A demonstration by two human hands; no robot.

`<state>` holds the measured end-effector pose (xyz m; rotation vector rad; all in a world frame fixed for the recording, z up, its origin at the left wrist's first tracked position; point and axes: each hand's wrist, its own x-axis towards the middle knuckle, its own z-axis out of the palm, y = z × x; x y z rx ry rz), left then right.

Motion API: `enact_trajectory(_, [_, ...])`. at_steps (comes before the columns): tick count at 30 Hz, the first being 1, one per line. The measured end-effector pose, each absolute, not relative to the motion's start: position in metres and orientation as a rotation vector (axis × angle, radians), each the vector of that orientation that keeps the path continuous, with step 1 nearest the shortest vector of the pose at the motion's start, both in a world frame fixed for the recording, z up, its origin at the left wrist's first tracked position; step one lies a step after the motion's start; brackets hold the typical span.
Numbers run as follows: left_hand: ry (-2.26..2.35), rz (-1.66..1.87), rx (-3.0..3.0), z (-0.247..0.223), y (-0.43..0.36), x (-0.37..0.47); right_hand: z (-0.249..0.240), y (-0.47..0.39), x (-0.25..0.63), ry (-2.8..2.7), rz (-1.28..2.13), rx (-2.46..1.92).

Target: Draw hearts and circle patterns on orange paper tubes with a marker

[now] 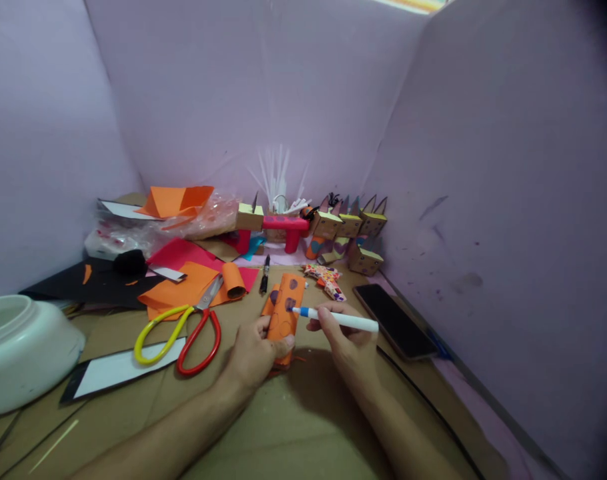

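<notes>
My left hand (256,350) is closed round the lower end of an orange paper piece (286,307), its thumb on the front. The piece carries several round purple spots, some filled and some only outlined near the thumb. My right hand (351,343) grips a white marker (343,319) with a blue band, and the marker's tip meets a purple spot near the middle of the piece. Scissors (203,310) with one yellow and one red handle lie open to the left. An orange tube (233,281) sits behind them.
A dark phone (396,321) and a black cable (428,403) are at the right. At the left stands a white pot (28,360). Behind are orange paper (178,200), a black pen (265,273), cardboard animal heads (326,225) and white sticks (273,177). Purple walls enclose the table.
</notes>
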<state>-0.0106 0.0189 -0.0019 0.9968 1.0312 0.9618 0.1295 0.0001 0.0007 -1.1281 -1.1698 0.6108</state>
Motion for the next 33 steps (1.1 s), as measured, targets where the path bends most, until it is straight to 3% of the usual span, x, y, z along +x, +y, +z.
enact_trajectory(33, [1.062, 0.912, 0.970, -0.0006, 0.0190, -0.0101, -0.0003, 0.0007, 0.1301, -1.130, 0.599, -1.126])
